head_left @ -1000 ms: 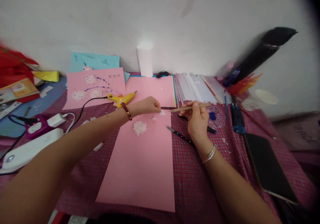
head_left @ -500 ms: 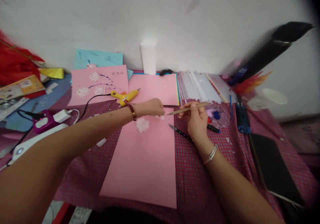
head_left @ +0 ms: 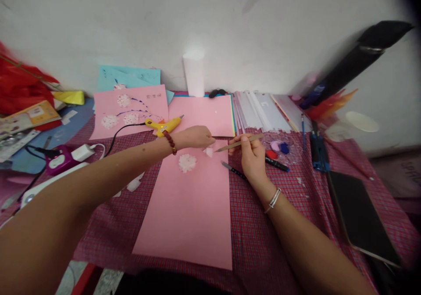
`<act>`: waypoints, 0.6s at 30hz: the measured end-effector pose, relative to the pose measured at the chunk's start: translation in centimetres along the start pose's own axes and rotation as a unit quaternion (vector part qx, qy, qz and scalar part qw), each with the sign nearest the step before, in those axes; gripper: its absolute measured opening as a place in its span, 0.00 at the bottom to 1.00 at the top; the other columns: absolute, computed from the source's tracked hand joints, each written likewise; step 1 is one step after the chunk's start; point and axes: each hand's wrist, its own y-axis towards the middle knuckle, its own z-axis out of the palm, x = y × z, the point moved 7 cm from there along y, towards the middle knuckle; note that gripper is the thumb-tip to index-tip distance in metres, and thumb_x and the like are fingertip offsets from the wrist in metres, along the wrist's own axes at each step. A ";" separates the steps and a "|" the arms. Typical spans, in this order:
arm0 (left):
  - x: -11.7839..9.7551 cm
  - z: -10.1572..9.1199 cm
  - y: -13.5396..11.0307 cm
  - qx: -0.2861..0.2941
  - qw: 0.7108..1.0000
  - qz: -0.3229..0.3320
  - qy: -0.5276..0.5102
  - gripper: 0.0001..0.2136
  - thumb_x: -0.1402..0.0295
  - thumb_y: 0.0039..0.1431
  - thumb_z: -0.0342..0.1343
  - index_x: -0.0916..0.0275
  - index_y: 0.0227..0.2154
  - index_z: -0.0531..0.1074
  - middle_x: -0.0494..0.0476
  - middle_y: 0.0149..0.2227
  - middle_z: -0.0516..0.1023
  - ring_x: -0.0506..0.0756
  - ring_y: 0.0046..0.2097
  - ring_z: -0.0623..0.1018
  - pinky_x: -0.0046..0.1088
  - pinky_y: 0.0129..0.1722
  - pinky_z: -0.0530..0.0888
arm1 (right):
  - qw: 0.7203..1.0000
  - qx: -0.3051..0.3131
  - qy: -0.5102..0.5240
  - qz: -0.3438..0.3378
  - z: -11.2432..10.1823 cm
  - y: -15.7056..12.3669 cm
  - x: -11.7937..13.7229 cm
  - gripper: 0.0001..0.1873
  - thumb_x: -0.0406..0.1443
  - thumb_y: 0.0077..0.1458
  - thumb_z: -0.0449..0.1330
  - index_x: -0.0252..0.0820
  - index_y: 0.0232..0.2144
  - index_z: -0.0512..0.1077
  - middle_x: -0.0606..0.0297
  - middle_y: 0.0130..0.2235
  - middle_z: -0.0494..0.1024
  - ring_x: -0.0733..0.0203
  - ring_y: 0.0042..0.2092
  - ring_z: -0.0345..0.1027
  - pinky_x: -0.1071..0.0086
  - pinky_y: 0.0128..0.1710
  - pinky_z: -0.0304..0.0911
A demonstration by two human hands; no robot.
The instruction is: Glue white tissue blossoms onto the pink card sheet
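Note:
A long pink paper sheet (head_left: 187, 211) lies on the red checked tablecloth in front of me. A white paper flower (head_left: 187, 163) is stuck near its top. My left hand (head_left: 194, 137), with a bead bracelet at the wrist, is closed in a pinch on a small white paper scrap (head_left: 208, 151) at the sheet's top edge. My right hand (head_left: 251, 156) grips a thin wooden brush (head_left: 240, 143) whose tip points left at that scrap. A black pen (head_left: 234, 170) lies just under the right hand.
A yellow glue gun (head_left: 163, 126) lies behind my left wrist, near a pink sheet with flowers (head_left: 130, 110). A paint palette (head_left: 281, 148), plastic sleeves (head_left: 263, 113) and a dark tablet (head_left: 360, 218) are at right. Chargers and a white device (head_left: 52, 178) sit at left.
My right hand and the brush have shifted slightly left, so the tip sits closer to the scrap. My left hand stays pinched at the sheet's top.

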 end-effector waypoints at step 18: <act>0.1 1.3 -1.3 -0.014 0.969 -0.109 -0.220 0.06 0.72 0.40 0.54 0.64 0.15 0.63 0.48 0.16 0.56 0.46 0.21 0.56 0.27 0.22 0.53 | 0.999 -0.027 -0.031 -0.014 0.0 -0.4 0.4 0.13 0.44 0.61 0.51 0.42 0.31 0.68 0.66 0.29 0.74 0.67 0.25 0.67 0.70 0.25 0.66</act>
